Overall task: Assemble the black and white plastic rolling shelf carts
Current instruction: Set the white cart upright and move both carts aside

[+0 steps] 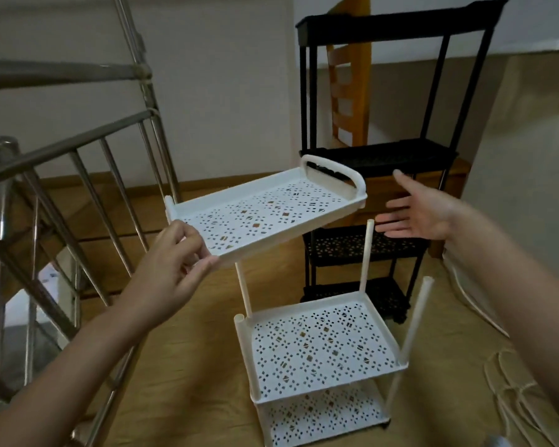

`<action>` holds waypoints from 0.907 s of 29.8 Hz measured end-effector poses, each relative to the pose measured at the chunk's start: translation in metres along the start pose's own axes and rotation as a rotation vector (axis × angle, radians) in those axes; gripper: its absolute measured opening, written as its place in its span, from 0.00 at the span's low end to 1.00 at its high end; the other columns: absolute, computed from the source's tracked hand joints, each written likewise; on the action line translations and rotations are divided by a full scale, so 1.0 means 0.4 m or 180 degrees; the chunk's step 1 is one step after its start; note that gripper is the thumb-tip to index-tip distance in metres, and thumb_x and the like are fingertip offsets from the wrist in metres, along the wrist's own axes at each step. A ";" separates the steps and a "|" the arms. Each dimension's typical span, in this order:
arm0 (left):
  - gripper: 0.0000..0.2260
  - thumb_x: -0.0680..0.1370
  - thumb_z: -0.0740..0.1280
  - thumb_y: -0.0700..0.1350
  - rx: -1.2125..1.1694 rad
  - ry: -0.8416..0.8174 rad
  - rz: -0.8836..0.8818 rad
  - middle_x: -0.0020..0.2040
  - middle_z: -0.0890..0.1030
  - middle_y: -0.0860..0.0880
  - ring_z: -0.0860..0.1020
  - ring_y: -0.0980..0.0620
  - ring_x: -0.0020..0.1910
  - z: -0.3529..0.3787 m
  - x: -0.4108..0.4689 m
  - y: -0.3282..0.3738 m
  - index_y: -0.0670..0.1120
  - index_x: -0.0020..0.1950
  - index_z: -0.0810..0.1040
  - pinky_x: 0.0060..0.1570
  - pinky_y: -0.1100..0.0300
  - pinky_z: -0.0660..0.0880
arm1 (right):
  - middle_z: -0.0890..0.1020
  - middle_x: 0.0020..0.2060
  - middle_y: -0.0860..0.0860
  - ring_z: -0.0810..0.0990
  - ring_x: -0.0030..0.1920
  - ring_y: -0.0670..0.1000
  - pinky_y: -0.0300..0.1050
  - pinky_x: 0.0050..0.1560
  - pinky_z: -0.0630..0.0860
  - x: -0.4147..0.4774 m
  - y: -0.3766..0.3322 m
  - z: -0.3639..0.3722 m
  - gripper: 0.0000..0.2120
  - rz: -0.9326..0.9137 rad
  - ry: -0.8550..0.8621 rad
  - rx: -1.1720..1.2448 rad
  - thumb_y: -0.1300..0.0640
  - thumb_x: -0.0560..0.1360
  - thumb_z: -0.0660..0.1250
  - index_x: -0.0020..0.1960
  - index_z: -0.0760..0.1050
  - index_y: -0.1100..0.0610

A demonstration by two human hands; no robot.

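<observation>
Tray tipping: the white perforated plastic top tray with a loop handle (265,214) hangs tilted in the air above the white cart, carried by one near corner only. It could twist or drop before its far end gets support.
Pole misses: the thin white upright poles (367,253) stand free at their tops and are not quite parallel. A tray lowered off-line may splay one or pop it from the shelf below.
Cart shifting: pressing down askew could push the half-built white two-shelf plastic cart (323,343) across the wooden floor (191,350), toward the steel stair railing (78,150).
Black cart: the tall black plastic shelf cart (400,27) stands behind and looks fully built, with several tiers.
White cart: two patterned shelves are joined, with the tops of the poles bare.
Left hand (171,262): fingers curled over the tray's near-left rim, gripping it.
Right hand (423,217): fingers straight and spread, holding nothing, near the handle end but apart from it.
</observation>
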State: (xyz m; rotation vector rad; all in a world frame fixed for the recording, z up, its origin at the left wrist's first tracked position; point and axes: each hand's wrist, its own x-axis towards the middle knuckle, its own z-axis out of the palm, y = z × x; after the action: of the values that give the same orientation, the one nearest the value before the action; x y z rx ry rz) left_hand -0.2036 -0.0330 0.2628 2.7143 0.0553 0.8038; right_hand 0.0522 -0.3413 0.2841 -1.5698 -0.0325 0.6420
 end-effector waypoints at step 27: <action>0.11 0.80 0.56 0.51 -0.1755 0.0808 -0.0305 0.61 0.72 0.60 0.73 0.64 0.56 0.089 0.062 0.008 0.58 0.60 0.75 0.47 0.69 0.74 | 0.77 0.52 0.57 0.78 0.50 0.56 0.51 0.47 0.77 0.077 -0.034 -0.020 0.11 -0.0099 0.0225 -0.2495 0.62 0.77 0.62 0.60 0.71 0.57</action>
State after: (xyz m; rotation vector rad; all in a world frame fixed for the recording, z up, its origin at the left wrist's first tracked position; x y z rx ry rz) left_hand -0.1638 -0.0431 0.2486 2.0724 0.0156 0.9640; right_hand 0.0861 -0.3348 0.2850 -2.3387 -0.2832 0.5766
